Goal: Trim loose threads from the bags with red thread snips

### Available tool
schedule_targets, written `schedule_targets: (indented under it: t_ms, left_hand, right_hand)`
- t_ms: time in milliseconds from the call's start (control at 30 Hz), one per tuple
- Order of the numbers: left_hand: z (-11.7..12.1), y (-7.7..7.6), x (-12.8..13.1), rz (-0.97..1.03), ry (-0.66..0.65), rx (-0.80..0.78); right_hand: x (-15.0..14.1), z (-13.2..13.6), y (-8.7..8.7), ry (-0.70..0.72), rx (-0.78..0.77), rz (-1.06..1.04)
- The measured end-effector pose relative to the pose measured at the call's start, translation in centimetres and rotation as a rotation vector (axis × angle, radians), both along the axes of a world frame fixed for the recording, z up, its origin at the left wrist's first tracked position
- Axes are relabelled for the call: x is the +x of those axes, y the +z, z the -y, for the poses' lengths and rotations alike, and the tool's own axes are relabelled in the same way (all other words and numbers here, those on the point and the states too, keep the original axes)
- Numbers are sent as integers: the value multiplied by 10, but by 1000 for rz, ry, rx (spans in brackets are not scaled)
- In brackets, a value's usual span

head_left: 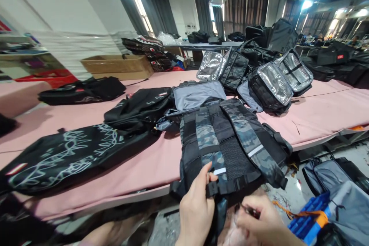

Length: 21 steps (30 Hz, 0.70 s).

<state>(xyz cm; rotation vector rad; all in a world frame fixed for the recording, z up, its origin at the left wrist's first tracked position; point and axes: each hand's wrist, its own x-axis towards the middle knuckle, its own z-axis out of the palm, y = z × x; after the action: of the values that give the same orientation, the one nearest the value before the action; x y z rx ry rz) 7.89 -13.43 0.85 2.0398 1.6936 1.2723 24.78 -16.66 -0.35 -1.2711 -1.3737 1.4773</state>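
A black and grey camouflage backpack [236,153] lies at the table's near edge, its straps and mesh back panel facing up. The open grey-lined flap [198,95] spreads out at its far end. My left hand [197,203] is closed on the lower end of a shoulder strap [212,161], thumb on top near a white reflective strip and a black buckle. Just to the right, below the backpack's near edge, my right hand [258,217] is closed around a small dark tool [250,210], blurred and partly hidden by the fingers.
Black bags with white line patterns [77,157] lie left on the pink-covered table [161,163]. Open silver-lined bags [276,80] stand behind the backpack. A cardboard box [115,67] sits at the far left. Grey-lined bags [343,184] and a blue bundle [309,215] are low at right.
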Motion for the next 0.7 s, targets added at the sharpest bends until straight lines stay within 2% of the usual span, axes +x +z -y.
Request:
schedule_targets:
  t_ms: [133,267,400,533,633,700]
  left_hand:
    - [5,-14,10,-170,-62,81]
    - [11,-11,12,-185,-115,100]
    - [19,3,10,56,-203,-34]
    - [24,10,7,388,-127,-262]
    - [24,12,6,510,-104,-380]
    - [24,14,7,556,-126,-438]
  right_hand:
    - [-15,-9,25,-208,136,-62]
    - [-23,-23,32,-222,168,-78]
    - [-20,-28,32,-164,163,-173]
    - [-14,-31,33,-39,100,-283]
    - [-13,-33,35,24,5,-404]
    - [-13,-33,38,20,50,-360]
